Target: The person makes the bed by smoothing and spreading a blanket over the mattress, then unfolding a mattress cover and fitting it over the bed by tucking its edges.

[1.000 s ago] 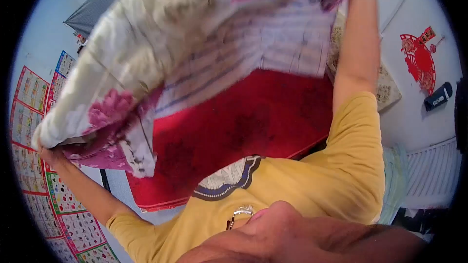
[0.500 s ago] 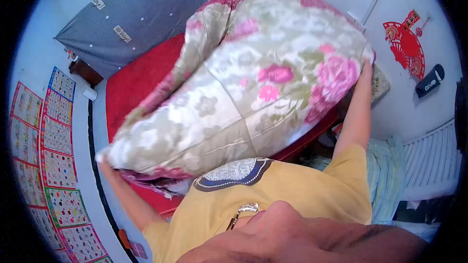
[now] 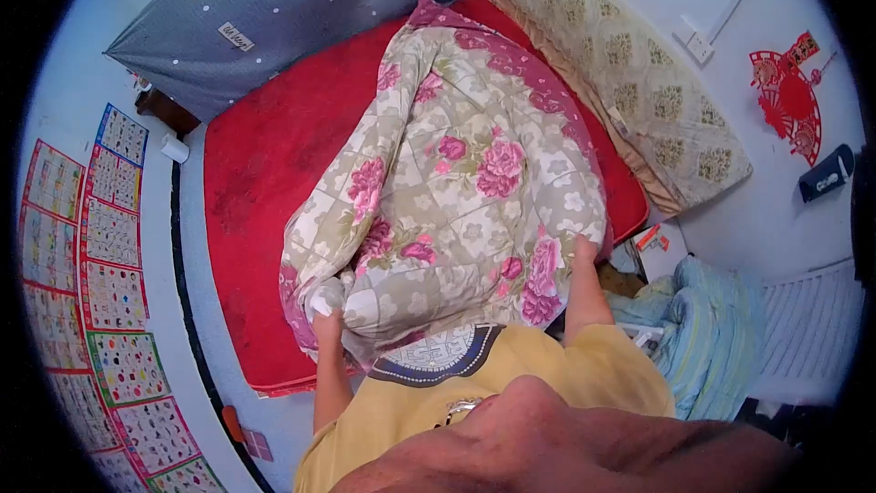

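A flowered quilt with pink roses and a dark pink border lies rumpled over the middle of a red mattress. Its near edge is up against the front of my yellow shirt. At the near left corner, my left hand is closed on a bunched whitish piece of the quilt. My right hand grips the quilt's right edge, its fingers partly hidden by the cloth. Along the left side the quilt is folded over in a long thick ridge.
A patterned mattress or board leans on the right wall. Grey dotted cloth hangs behind the bed. Blue-green striped bedding is heaped at the right, beside a small white surface. Picture charts cover the left wall.
The quilt was spread high and wide between my outstretched arms; now it has come down onto the mattress. Both hands have moved inward and lower, still holding it.
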`<state>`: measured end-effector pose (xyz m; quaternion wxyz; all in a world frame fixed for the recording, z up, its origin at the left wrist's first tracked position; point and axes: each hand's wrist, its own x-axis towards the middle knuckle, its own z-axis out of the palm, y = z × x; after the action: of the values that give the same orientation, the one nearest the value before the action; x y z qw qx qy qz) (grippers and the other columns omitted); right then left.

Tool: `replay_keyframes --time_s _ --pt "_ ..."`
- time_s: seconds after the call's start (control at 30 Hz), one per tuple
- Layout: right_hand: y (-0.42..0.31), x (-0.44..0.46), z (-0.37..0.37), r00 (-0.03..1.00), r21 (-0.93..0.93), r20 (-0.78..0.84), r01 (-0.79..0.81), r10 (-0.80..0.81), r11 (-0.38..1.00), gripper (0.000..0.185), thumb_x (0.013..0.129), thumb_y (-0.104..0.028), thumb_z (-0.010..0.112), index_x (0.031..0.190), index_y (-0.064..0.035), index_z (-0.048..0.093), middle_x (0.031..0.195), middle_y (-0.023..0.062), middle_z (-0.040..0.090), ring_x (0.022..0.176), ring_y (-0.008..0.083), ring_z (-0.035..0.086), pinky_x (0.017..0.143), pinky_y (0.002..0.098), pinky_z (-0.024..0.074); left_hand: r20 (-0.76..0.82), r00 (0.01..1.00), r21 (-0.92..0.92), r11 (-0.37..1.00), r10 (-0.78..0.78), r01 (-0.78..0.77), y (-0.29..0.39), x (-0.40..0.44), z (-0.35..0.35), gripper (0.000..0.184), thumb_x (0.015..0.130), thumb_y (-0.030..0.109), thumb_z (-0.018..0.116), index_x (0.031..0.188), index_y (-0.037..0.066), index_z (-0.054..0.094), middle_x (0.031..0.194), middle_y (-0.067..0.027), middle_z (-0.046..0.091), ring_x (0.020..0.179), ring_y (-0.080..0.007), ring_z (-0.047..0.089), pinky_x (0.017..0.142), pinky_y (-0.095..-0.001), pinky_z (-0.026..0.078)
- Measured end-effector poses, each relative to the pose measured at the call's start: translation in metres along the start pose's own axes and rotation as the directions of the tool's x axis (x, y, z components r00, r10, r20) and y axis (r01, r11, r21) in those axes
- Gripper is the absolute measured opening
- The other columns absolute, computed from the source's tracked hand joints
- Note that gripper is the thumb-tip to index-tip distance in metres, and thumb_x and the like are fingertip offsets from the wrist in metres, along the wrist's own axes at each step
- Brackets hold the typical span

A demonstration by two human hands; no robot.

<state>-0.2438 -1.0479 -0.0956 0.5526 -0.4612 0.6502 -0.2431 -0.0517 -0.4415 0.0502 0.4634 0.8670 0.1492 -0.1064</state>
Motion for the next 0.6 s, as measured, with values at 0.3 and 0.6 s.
replay_keyframes --time_s 0.3,0.6 --pt "0.068 -0.019 0.006 0.99 -0.175 0.051 0.141 -0.135 0.974 0.056 0.076 -0.015 0.059 0.126 0.0064 0.047 0.115 0.0187 0.058 0.097 0.03 0.059 0.081 0.0398 0.0476 0.288 0.954 -0.411 0.889 -0.084 0.203 -0.059 0.015 -0.015 0.055 0.076 0.018 0.059 0.127 0.002 0.047 0.112 -0.0109 0.06 0.1 -0.0249 0.059 0.083 -0.0369 0.047" --pt "0.046 -0.038 0.002 0.96 -0.036 0.275 0.063 -0.051 0.997 0.049 0.084 -0.016 0.059 0.125 0.0072 0.046 0.115 0.0158 0.057 0.094 0.0273 0.059 0.077 0.0404 0.0491 0.669 0.59 -0.571 0.196 -0.452 0.797 -0.223 0.005 -0.017 0.072 0.077 0.071 0.054 0.114 0.01 0.048 0.094 -0.0062 0.049 0.083 -0.0209 0.05 0.067 -0.0331 0.045"
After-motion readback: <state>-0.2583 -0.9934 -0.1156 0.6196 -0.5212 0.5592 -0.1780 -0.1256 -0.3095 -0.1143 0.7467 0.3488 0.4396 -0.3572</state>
